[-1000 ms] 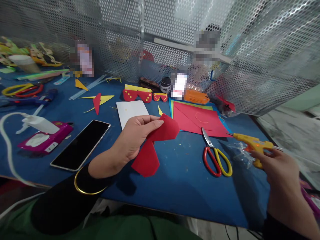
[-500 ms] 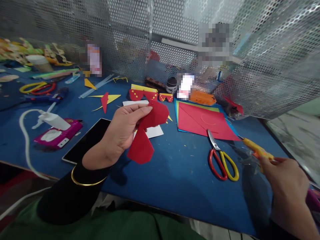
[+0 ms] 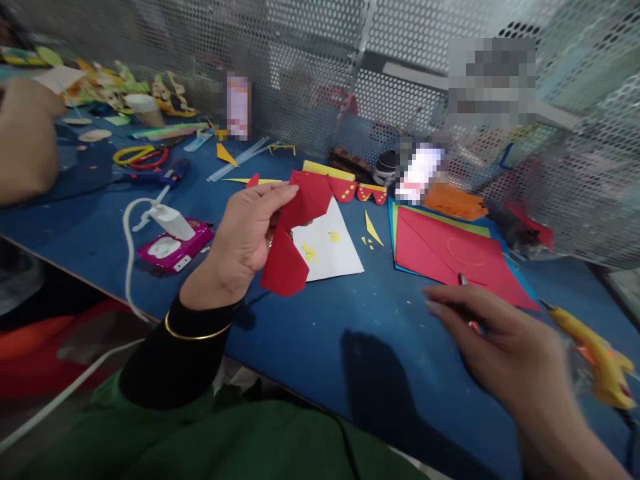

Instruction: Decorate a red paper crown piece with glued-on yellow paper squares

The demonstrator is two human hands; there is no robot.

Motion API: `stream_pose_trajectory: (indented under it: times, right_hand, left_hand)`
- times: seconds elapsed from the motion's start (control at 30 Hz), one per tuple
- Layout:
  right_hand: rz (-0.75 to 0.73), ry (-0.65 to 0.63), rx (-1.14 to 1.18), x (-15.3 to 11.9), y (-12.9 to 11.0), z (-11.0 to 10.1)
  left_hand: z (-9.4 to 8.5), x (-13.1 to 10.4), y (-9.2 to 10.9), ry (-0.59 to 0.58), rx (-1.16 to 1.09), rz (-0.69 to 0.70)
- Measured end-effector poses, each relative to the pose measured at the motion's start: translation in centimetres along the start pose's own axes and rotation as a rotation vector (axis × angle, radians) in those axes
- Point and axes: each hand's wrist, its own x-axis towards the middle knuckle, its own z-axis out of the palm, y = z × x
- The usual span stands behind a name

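Observation:
My left hand point(image 3: 243, 233) pinches a red paper cutout point(image 3: 286, 263) by its upper lobe, above the blue table. Behind the cutout, a white sheet point(image 3: 335, 243) carries small yellow bits. My right hand point(image 3: 500, 340) hovers above the table at the right, its fingers apart and nothing held in them. It hides most of the scissors; only a blade tip point(image 3: 463, 279) and a bit of red handle show. To its right lies a yellow glue gun point(image 3: 595, 353). Red sheets point(image 3: 440, 247) rest on green and blue ones behind the right hand.
Red glasses-shaped cutouts point(image 3: 372, 193) stand behind the white sheet. At the left are a purple power socket point(image 3: 175, 247) with a white plug, a blue glue gun point(image 3: 160, 175) and yellow-and-red-handled scissors point(image 3: 143, 157). Another person's arm point(image 3: 27, 140) reaches in at far left.
My right hand has let go of the yellow glue gun and moved left over the scissors. The view has turned left. Another person's arm now shows, and more of the white sheet is visible.

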Motion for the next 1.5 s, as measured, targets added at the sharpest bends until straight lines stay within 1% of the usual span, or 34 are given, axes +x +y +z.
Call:
stream_pose_trajectory:
  times: [0.03, 0.1, 0.17, 0.23, 0.3, 0.37, 0.5, 0.63, 0.97, 1.1, 1.23, 1.3, 1.37, 1.5]
  right_hand:
    - [-0.067, -0.108, -0.005, 1.0, -1.0, 1.9]
    - [-0.142, -0.219, 0.008, 3.0, -1.9, 5.4]
    - [-0.159, -0.259, -0.009, 4.7, -1.8, 8.3]
    - [-0.151, -0.296, -0.012, 6.0, -1.5, 10.7]
    - [-0.138, -0.331, -0.015, 7.0, -1.4, 12.6]
    - [-0.123, -0.355, -0.025, 7.6, -1.5, 14.1]
    - [-0.084, -0.369, -0.064, 7.8, -1.7, 15.8]
    - [-0.063, -0.377, -0.086, 7.6, -1.6, 16.3]
    - [-0.055, -0.378, -0.092, 7.4, -1.7, 16.7]
    - [-0.04, -0.354, -0.035, 7.2, -1.7, 16.9]
    - [-0.024, -0.307, 0.088, 7.3, -1.4, 17.0]
    - [-0.019, -0.273, 0.166, 7.7, -1.1, 16.3]
    - [-0.009, -0.215, 0.239, 8.4, -0.8, 14.8]
    - [0.028, -0.026, 0.339, 8.9, -0.2, 10.0]
  left_hand:
    - [-0.2, 0.1, -0.1, 0.0, 0.002, -0.007]
    - [-0.4, 0.3, -0.4, -0.002, 0.007, -0.024]
    - [-0.6, 0.6, -0.7, 0.008, 0.012, -0.031]
    - [-0.7, 0.7, -0.9, 0.021, 0.03, -0.037]
    - [-0.7, 0.7, -1.1, 0.024, 0.056, -0.054]
    - [-0.6, 0.6, -1.1, 0.013, 0.07, -0.082]
    - [-0.4, 0.3, -0.9, -0.009, 0.047, -0.112]
    - [-0.2, 0.0, -0.9, -0.017, 0.057, -0.117]
    - [-0.1, -0.1, -1.1, -0.049, 0.014, -0.144]
    - [-0.1, 0.0, -1.3, -0.047, -0.016, -0.162]
    - [-0.2, 0.2, -1.5, -0.065, -0.024, -0.199]
    - [-0.3, 0.2, -1.7, -0.09, -0.046, -0.216]
    - [-0.1, 0.3, -2.0, -0.118, -0.07, -0.243]
    - [1.1, -0.2, -2.4, -0.154, -0.034, -0.286]
